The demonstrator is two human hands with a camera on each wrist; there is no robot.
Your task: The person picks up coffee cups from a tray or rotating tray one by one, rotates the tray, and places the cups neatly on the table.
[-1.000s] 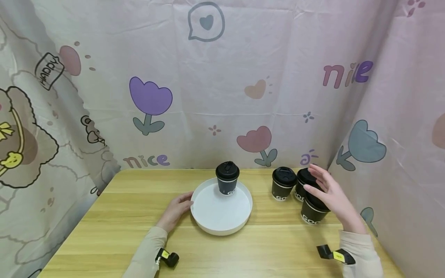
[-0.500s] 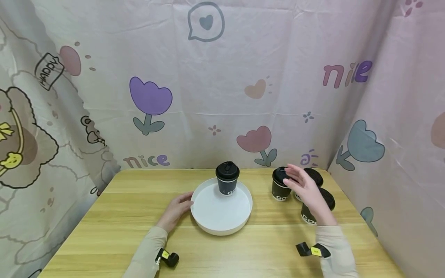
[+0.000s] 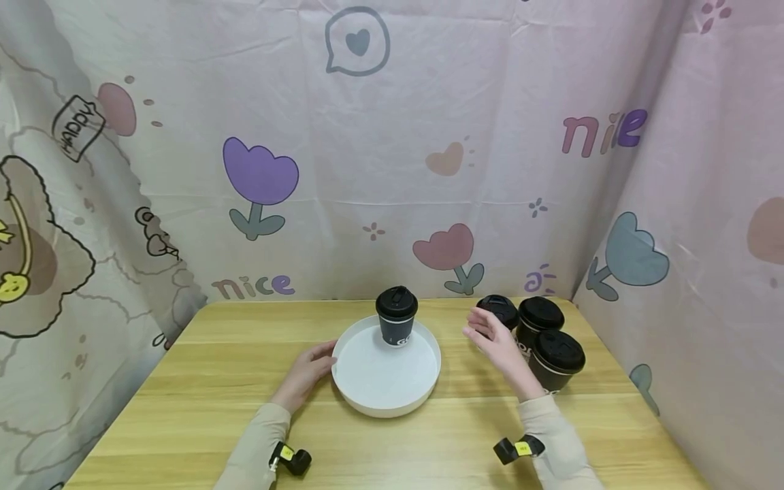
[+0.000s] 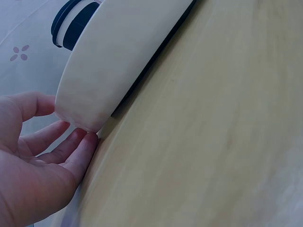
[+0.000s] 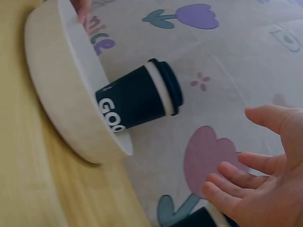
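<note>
The left hand (image 3: pixel 303 376) holds the edge of the white tray (image 3: pixel 380 381) in curled fingertips; the right hand (image 3: pixel 503 348), fingers spread and gripping nothing, hangs close to the left cup (image 3: pixel 497 308). The tray cup (image 3: pixel 395 325) stands upright inside, lid hiding any contents. The left, back cup (image 3: pixel 540 315) and front cup (image 3: pixel 557 359) lie outside, so the work looks only partly done.

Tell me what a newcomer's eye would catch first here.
Probably the round white tray mid-scene, a dark lidded cup standing toward its far side and the left hand holding its left edge. Next, three similar cups clustered at the right of the table, the right hand in front of the leftmost. Behind, a purple tulip print stands out left of center on the pale curtain.
</note>
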